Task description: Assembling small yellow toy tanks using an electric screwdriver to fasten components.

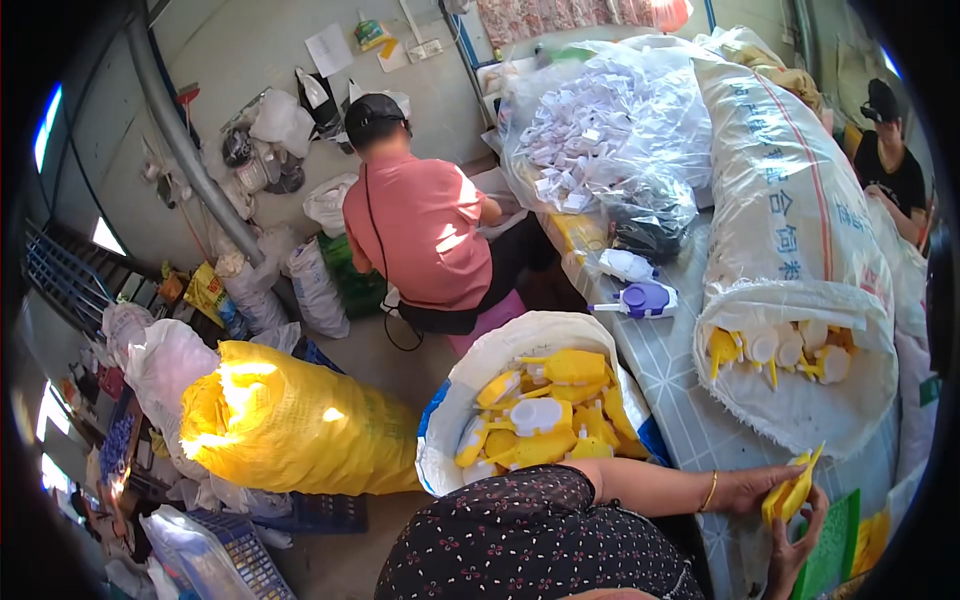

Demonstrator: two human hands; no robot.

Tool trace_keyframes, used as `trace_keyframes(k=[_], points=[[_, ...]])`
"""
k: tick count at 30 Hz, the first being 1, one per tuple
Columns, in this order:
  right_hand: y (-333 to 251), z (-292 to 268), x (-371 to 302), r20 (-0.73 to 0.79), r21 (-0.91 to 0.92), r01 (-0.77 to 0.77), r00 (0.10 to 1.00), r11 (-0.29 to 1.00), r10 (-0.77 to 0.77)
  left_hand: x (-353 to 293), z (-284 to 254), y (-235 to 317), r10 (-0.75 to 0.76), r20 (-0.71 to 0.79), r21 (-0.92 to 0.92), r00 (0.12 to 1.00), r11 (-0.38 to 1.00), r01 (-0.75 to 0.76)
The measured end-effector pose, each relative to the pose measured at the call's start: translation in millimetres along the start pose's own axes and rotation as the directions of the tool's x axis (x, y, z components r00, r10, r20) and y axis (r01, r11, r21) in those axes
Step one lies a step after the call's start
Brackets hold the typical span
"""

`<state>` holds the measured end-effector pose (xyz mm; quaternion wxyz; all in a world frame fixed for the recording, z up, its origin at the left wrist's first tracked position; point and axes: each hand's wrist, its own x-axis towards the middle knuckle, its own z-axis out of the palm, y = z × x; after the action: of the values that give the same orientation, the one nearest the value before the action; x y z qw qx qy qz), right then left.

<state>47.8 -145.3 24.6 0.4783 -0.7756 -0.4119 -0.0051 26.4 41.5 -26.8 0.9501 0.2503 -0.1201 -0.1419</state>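
- The left hand and right hand both grip one yellow plastic piece
- It is over the desk, near a green board
- More yellow pieces sit in a white sack

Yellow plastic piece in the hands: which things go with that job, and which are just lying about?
Probably the job:
yellow piece, held by left hand and right hand
open sack of yellow pieces
long white sack

Seemingly just lying about:
purple piece
big yellow sack

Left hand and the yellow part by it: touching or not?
Touching. The head view shows the left hand's fingers right against the yellow part, no gap visible.
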Motion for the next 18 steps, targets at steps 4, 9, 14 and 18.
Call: trace_keyframes(k=[4, 9, 14, 18], points=[[5.0, 6.4, -4.7, -0.007, -0.143, 0.019, 1.000, 0.990, -0.020, -2.4, -5.8, -2.1, -0.015, -0.104, 0.087, 0.995, 0.996, 0.024], [-10.3, 2.0, -13.4, -0.020, -0.181, -0.010, 1.000, 0.983, 0.006, -4.3, 7.7, -6.4, -0.084, -0.053, -0.028, 0.995, 0.996, 0.083], [-18.1, 0.7, -18.6, -0.113, -0.172, -0.081, 0.992, 0.982, 0.062, -10.2, 8.0, -11.8, -0.083, 0.038, -0.023, 0.996, 0.996, 0.084], [1.7, -1.9, -10.3, -0.104, -0.293, -0.046, 0.994, 0.955, 0.016, -26.6, 6.0, 6.2, -0.231, -0.084, -0.075, 0.969, 0.972, 0.225]])
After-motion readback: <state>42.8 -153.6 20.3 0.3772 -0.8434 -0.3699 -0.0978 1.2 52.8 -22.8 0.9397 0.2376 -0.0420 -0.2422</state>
